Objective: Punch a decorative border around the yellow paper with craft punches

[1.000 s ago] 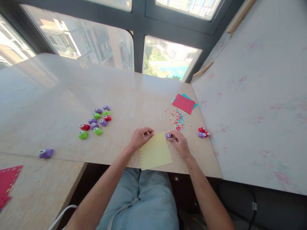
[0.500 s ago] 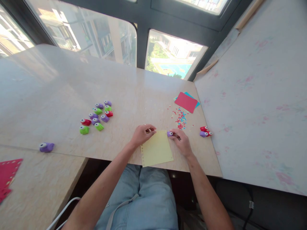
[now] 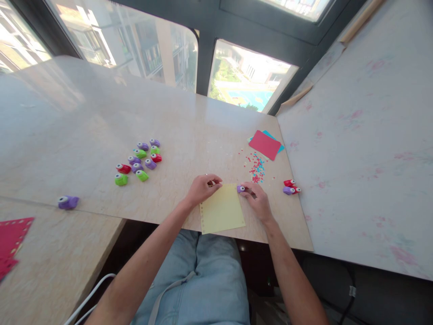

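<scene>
A yellow sheet of paper [image 3: 222,211] lies at the table's front edge, with a row of punched holes down its left side. My left hand [image 3: 204,187] pinches the sheet's top edge near its upper left corner. In my right hand [image 3: 257,198] is a small purple craft punch [image 3: 241,188], gripped between thumb and fingers at the sheet's upper right corner. Whether the paper sits inside the punch's slot is too small to tell. Red and blue paper bits [image 3: 257,168] are scattered just beyond my right hand.
Several purple, green and red punches [image 3: 137,167] stand in a group to the left. One purple punch [image 3: 68,202] sits apart, and a few more punches [image 3: 291,187] lie by the right wall. Red cards [image 3: 264,144] rest at the back right; red punched paper [image 3: 13,237] is far left.
The view has shifted slightly. Both hands keep nearly the same place on the yellow sheet, and the purple punch remains at its upper right corner.
</scene>
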`<state>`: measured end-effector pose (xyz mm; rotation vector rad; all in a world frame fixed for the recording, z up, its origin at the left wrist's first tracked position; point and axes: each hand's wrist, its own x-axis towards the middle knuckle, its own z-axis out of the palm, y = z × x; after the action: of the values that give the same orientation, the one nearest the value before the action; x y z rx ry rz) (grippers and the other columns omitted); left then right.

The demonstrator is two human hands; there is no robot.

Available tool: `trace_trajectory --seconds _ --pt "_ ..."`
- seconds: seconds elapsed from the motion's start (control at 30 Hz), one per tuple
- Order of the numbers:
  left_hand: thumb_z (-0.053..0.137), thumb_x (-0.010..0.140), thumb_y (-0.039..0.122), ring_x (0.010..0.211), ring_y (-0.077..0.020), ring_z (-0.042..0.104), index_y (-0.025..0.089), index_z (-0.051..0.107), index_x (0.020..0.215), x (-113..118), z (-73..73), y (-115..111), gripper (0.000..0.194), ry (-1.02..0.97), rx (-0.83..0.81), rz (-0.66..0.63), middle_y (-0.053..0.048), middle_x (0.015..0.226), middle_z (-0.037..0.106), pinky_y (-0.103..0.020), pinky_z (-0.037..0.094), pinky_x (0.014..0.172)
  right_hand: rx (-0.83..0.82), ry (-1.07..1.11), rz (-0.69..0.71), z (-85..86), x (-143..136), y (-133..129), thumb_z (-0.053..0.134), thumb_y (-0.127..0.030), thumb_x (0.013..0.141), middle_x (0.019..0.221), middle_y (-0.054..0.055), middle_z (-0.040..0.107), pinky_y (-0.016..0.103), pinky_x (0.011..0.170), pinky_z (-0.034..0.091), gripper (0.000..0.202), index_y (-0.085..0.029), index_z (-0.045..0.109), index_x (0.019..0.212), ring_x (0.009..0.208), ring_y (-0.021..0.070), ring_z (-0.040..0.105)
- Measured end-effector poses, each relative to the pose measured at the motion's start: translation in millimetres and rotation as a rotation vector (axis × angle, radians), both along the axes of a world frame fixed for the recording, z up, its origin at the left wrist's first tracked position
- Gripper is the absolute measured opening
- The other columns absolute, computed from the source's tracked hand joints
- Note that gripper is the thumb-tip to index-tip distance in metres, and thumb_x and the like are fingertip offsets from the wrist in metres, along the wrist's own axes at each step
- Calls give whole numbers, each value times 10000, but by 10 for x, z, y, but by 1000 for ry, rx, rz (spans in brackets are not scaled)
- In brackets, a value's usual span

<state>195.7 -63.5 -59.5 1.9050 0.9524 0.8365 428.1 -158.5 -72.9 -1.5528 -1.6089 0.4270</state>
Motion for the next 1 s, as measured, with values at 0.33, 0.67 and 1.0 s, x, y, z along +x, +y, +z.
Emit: trace_trajectory --seconds 0.33,0.67,1.0 --pt "657 806 241 702 -130 666 178 721 890 -4 -11 -1 123 0 -6 8 -36 807 739 -223 513 643 4 -6 -1 15 -13 4 618 -321 871 1070 81 702 415 851 533 210 -253 682 1059 1011 238 633" --pt "656 811 242 693 -130 666 181 722 889 -3 -15 -1 119 8 6 15 -36 805 740 -231 521 653 6 -4 13 25 -18 -4 621 -324 872 1079 75 706 420 865 533 213 -264 686 1067 1026 239 637" --pt "654 812 243 712 -131 669 187 722 892 -4 -16 0 119 5 7 15 -35 822 743 -232 526 670 7 -7 36 52 -27 -21 635 -316 871 1098 62 718 429 902 524 221 -282 696 1080 1031 229 649"
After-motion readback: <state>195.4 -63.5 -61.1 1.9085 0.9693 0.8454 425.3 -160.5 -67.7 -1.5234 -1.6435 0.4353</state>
